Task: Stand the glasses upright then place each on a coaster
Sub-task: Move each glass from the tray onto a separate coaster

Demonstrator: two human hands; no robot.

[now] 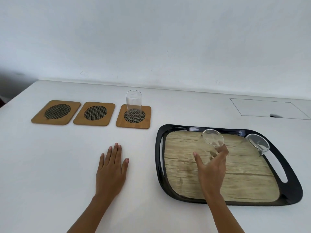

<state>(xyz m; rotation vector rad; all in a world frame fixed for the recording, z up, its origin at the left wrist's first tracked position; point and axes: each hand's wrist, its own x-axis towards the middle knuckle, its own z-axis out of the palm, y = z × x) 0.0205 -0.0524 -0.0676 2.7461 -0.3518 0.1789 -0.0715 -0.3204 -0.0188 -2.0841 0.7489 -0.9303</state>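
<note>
Right hand [212, 163] grips the base end of a clear cylindrical drinking glass [213, 139] over the black-rimmed wood-patterned tray [159, 148], its long axis tilted, mouth pointing up and away. The two empty square wooden coasters [94, 113] lie well to the left, near the left hand [111, 170], which rests flat and empty on the white table [50, 165].

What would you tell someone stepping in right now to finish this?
Left hand: flat on the table, empty.
Right hand: holds a tilted glass over the tray.
Done: one glass upright on the right coaster.
Left: set the held glass on the middle coaster; stand the lying glass from the tray on the left coaster.
</note>
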